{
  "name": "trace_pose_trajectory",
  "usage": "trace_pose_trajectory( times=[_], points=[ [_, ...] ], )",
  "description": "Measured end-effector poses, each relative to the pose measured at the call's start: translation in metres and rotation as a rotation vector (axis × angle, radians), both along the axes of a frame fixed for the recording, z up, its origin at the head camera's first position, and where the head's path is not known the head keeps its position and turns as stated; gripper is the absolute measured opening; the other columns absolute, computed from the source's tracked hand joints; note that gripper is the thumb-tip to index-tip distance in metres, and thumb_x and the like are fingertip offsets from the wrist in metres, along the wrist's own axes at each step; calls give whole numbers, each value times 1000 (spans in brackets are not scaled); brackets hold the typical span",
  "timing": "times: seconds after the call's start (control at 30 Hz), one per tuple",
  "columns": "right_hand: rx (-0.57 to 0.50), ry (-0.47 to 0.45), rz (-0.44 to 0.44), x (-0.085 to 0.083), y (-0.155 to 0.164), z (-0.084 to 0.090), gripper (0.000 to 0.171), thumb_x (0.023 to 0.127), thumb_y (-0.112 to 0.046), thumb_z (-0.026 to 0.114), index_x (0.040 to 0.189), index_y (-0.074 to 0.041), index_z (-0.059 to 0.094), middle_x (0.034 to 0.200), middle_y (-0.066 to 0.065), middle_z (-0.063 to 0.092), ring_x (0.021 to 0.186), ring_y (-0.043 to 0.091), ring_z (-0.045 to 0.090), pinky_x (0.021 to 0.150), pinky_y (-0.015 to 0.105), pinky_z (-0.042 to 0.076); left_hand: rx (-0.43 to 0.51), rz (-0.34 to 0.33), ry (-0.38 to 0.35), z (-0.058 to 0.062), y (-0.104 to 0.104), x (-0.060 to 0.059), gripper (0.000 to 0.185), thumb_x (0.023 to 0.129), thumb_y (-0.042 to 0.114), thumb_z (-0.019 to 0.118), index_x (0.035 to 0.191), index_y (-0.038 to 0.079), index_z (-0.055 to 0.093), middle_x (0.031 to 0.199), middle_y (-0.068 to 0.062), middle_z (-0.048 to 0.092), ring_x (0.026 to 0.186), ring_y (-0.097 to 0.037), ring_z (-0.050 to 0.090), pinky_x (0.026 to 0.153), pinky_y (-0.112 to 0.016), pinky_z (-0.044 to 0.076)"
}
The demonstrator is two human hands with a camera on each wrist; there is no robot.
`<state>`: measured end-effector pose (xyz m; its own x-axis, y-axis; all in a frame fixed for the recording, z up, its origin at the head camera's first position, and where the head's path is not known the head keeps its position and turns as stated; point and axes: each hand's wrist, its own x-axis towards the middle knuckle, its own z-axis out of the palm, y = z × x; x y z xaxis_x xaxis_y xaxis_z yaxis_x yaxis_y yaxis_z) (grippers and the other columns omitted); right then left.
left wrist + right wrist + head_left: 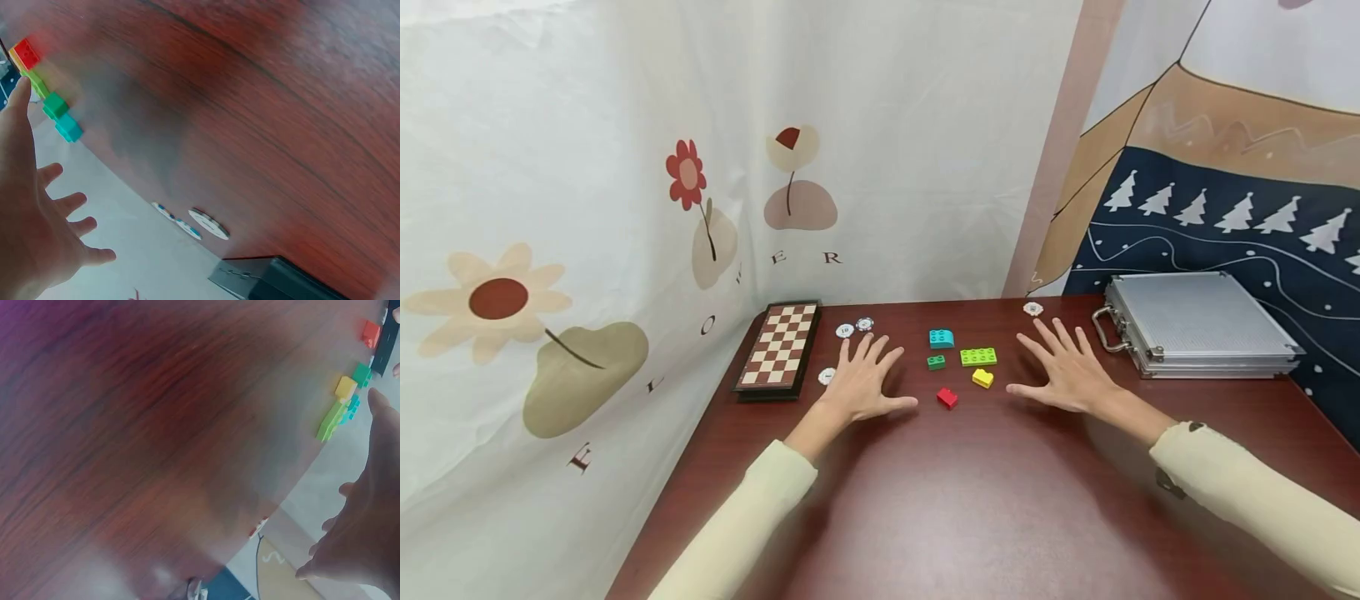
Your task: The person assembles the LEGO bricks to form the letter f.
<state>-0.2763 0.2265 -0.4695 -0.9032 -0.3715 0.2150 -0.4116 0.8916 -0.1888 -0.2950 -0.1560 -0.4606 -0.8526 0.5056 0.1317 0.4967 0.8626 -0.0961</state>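
Both hands hover over the table with fingers spread and nothing in them. My left hand [861,385] is nearest a white poker chip [827,376], left of the bricks. On the other side, my right hand [1066,373] is right of the yellow brick [982,378]. Between the hands lie a red brick [947,398], a dark green brick [936,362], a long lime green brick [978,357] and a blue brick [942,338] with a rounded end. The left wrist view shows the same red brick [27,54] beyond the thumb.
A folded chessboard [778,348] lies at the table's left edge. Two chips [845,331] sit near the back, another chip [1033,308] behind the right hand. A silver case [1202,321] with a handle stands at the back right. Printed curtains [910,150] hang behind the table.
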Motion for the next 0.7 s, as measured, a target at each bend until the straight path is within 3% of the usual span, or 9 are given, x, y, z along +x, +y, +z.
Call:
trace_pose_trajectory(
  times=[0.27, 0.7],
  points=[
    [-19, -15, 48, 0, -10, -4, 90, 90, -66, 67, 158, -14, 44, 168, 22, 24, 154, 51, 13, 119, 72, 7, -29, -28, -5, 4, 16, 6, 98, 83, 87, 54, 157, 23, 46, 160, -10, 42, 152, -36, 29, 118, -69, 19],
    [-46, 3, 161, -10, -25, -6, 76, 90, -54, 76, 150, -13, 56, 156, 27, 43, 146, 50, 33, 116, 72, 19, -34, -79, -18, -1, 40, 11, 88, 86, 85, 53, 150, 26, 55, 136, -5, 59, 135, -25, 45, 114, -57, 32]
  ],
)
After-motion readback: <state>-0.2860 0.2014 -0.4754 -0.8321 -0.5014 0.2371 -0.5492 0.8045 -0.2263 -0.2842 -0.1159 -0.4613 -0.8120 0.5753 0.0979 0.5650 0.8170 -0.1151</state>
